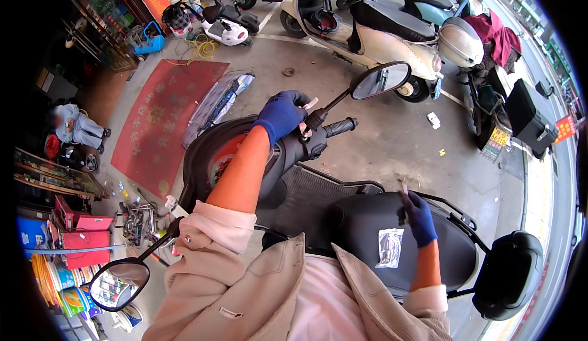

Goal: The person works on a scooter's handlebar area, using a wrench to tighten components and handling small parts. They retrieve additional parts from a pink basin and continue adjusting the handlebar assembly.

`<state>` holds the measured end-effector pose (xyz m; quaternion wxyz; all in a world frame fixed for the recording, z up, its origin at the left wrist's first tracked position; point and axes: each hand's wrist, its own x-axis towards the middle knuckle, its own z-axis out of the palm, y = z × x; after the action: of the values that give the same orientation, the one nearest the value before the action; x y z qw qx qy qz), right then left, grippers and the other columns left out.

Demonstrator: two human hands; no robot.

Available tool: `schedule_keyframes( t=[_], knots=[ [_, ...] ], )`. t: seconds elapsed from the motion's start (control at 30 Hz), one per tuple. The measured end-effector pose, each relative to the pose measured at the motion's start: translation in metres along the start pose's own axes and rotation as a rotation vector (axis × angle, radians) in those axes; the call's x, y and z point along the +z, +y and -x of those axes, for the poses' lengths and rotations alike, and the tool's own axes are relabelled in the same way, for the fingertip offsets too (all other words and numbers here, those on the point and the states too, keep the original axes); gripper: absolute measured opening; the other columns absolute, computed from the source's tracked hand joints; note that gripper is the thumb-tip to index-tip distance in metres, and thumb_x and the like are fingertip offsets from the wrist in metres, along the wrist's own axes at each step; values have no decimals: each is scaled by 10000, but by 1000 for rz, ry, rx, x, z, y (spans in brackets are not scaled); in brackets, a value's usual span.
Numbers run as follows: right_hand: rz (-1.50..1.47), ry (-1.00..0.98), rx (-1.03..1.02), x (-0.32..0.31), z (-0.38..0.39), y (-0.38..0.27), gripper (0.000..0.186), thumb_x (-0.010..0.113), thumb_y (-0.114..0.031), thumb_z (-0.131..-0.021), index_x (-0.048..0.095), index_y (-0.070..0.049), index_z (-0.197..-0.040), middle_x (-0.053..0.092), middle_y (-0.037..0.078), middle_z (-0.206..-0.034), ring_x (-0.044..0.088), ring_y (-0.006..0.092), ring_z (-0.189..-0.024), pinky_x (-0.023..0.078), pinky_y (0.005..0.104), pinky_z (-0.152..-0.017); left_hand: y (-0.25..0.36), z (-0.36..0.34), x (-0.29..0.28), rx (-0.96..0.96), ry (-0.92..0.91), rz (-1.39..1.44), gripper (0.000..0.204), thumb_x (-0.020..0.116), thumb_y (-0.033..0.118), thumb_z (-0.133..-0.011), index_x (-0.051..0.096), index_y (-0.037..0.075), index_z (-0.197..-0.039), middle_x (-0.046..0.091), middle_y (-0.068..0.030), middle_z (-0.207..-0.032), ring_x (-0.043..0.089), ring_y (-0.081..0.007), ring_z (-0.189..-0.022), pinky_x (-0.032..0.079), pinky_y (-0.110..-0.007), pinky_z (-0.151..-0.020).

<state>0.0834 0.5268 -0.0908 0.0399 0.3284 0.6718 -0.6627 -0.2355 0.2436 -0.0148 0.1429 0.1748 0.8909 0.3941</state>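
My left hand, in a blue glove with dark fingertips, is closed beside the base of the mirror stem on the scooter's handlebar. A pale strip sticks out at its fingertips; what the fingers grip is partly hidden. The round mirror stands just beyond. Over the black scooter seat, my right hand, also gloved in blue, is closed around a slim piece with a pale tip, too blurred to name. On the seat next to it lies a small clear-and-silver packet.
Another mirror juts out at lower left, and a black top box sits behind the seat. Beyond lie a red mat and a wrapped long package. A cream scooter is parked opposite. A person sits at far left.
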Motion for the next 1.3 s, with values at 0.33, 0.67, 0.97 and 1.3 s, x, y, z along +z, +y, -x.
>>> schedule_keyframes(
  t=[0.33, 0.67, 0.97, 1.3],
  knots=[
    [395, -536, -127, 142, -80, -165, 271, 578, -273, -959, 643, -18, -891, 621, 65, -632, 512, 105, -444, 384, 262, -418, 0, 0, -6, -14, 1, 8, 295, 652, 111, -801, 693, 47, -1086, 715, -143, -987, 689, -231, -885, 513, -325, -834],
    [431, -526, -131, 149, -90, -155, 308, 592, -317, -965, 646, -19, -904, 568, 30, -613, 473, 88, -452, 364, 254, -421, -4, -1, -1, -19, 20, -40, 283, 653, 139, -794, 696, 76, -1066, 716, -147, -938, 697, -250, -853, 514, -348, -815],
    [497, -474, -170, 151, -80, -161, 291, 587, -302, -965, 652, -24, -908, 555, 21, -616, 471, 81, -490, 377, 250, -455, -1, -1, -3, -45, -20, -62, 281, 638, 198, -800, 700, 123, -1064, 699, -149, -1036, 664, -291, -982, 500, -380, -883],
    [353, -534, -143, 145, -92, -145, 357, 628, -371, -953, 647, -17, -910, 549, 25, -598, 459, 84, -474, 358, 254, -441, -6, -3, 2, -11, 47, -71, 263, 663, 154, -796, 694, 90, -1049, 711, -142, -926, 696, -249, -842, 519, -358, -799]
  ],
)
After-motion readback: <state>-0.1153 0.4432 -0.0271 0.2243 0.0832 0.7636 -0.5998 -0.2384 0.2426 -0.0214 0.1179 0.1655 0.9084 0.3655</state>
